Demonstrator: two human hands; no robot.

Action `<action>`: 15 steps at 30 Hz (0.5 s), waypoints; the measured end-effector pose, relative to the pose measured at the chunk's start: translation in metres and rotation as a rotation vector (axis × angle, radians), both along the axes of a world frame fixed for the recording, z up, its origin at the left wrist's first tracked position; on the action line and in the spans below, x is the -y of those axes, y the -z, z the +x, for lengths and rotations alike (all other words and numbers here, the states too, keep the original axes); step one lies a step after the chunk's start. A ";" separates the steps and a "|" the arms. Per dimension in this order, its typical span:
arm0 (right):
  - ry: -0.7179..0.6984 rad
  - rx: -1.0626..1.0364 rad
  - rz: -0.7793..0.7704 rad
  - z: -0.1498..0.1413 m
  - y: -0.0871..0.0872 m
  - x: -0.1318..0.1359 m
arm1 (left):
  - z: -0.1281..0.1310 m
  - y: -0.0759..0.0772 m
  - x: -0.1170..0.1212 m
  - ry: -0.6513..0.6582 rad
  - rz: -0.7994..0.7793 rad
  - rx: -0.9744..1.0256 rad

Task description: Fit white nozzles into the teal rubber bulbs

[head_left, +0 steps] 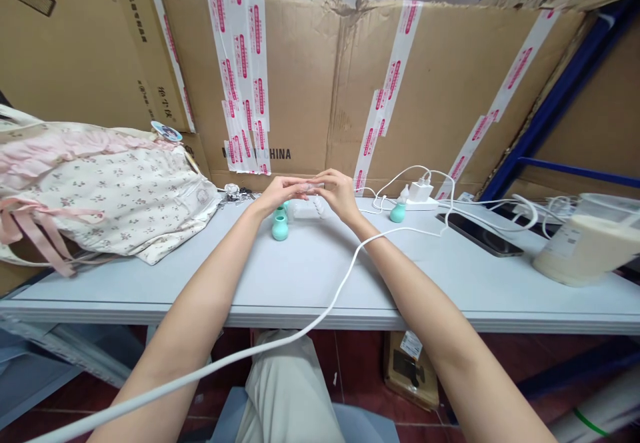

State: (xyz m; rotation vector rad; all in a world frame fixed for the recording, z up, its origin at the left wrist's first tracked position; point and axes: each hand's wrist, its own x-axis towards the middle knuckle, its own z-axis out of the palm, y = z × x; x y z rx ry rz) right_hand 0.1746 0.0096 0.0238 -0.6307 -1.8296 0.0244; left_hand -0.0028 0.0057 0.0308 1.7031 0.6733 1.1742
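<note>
A clear piece (314, 188) is gripped between the fingers of left hand (281, 193) and right hand (341, 193) above the surface (310, 276).

On the grey bench (310, 276), at the left side, a floral bag (115, 189), and near the middle, small green bulbs (280, 228) with a clear piece (303, 213). More to the right, one other green bulb (398, 213) near a white power strip (421, 205), then a dark phone (483, 235), white cables (537, 217) and a clear jug (585, 251) with pale content.
</note>
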 end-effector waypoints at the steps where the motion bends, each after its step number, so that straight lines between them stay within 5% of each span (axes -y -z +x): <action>1: 0.000 0.002 -0.004 -0.001 0.000 0.001 | -0.001 0.001 -0.001 -0.001 -0.005 -0.004; 15: 0.038 -0.028 0.013 -0.004 0.000 0.005 | -0.002 -0.003 0.003 0.058 0.028 -0.014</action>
